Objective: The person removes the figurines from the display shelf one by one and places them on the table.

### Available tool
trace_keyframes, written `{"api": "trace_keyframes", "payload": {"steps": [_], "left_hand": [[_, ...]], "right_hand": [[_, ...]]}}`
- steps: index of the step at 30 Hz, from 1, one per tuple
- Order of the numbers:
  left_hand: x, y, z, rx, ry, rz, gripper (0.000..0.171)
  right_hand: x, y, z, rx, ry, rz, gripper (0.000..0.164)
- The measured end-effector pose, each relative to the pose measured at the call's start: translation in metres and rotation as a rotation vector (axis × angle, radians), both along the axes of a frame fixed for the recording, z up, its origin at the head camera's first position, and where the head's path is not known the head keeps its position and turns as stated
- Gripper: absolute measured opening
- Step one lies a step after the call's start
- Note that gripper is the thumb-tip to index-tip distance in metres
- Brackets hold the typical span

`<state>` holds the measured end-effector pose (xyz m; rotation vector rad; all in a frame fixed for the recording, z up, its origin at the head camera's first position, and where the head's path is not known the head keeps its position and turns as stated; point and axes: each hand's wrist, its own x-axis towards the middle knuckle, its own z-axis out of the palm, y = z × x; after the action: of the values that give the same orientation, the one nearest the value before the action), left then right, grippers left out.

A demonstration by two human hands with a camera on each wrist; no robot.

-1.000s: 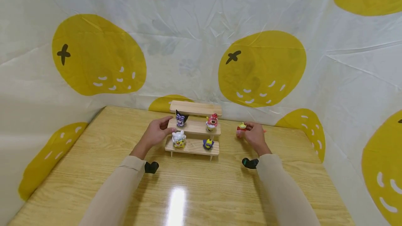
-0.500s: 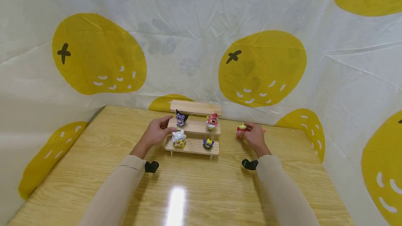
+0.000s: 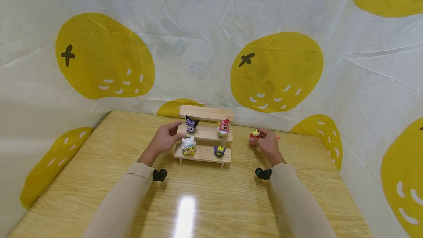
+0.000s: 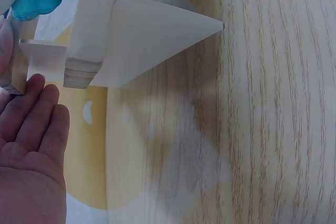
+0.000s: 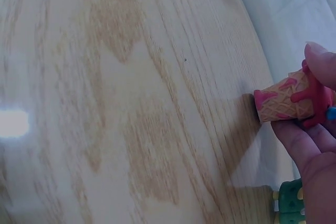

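Cone figure cut off at right edge, partly behind fingers; teal-white figure cropped at top.

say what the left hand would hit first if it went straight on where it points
Most likely the wooden shelf: the left hand has its fingers at the middle tier's left end. Beyond, the purple-and-black figurine looks next in line, though depth is unclear.

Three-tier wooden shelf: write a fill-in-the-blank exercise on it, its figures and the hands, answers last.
On the pale three-tier wooden shelf, the figure with pointed black ears stands on the ____ tier.
The bottom tier carries ____ figures.
The left hand is near a yellow figure whose round-eared hood is mostly ____.
The right hand holds a red-and-tan figure whose waffle-patterned base resembles an ice-cream ____.

Missing words: middle; two; white; cone.
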<state>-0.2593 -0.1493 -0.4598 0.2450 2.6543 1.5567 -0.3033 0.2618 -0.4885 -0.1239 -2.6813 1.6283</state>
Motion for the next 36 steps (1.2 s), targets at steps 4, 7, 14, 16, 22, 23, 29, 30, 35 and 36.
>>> {"api": "trace_keyframes", "payload": {"steps": [4,7,14,16,22,23,29,30,35,36], "left_hand": [[-0.001,-0.001,-0.001,0.007,0.010,-0.001,0.064],[-0.001,0.000,-0.002,0.007,0.012,-0.003,0.064],[0.000,0.001,-0.001,0.012,0.001,-0.005,0.066],[0.001,0.000,-0.001,0.007,0.003,-0.007,0.066],[0.002,0.001,-0.001,0.002,0.014,-0.014,0.066],[0.002,0.001,-0.001,0.003,0.013,-0.010,0.066],[0.003,0.001,-0.002,-0.004,0.007,0.008,0.065],[0.003,0.001,-0.002,-0.004,0.008,0.007,0.065],[0.003,0.001,-0.003,-0.003,0.020,0.005,0.066],[0.003,0.001,-0.003,-0.006,0.020,0.007,0.066]], "right_hand": [[0.001,0.000,0.002,-0.003,-0.010,0.011,0.062],[0.002,0.000,0.003,0.010,-0.015,0.017,0.061],[0.003,0.000,0.001,0.002,-0.015,0.039,0.059],[0.003,0.000,0.001,0.004,-0.013,0.046,0.059],[0.005,0.001,0.001,-0.009,0.001,0.063,0.058],[0.005,0.001,0.001,-0.017,0.004,0.066,0.058],[0.009,0.001,0.010,-0.046,0.025,0.084,0.060],[0.010,0.001,0.014,-0.051,0.024,0.087,0.061],[0.013,0.001,0.023,-0.087,0.080,0.093,0.064],[0.014,0.001,0.024,-0.084,0.099,0.092,0.065]]}}
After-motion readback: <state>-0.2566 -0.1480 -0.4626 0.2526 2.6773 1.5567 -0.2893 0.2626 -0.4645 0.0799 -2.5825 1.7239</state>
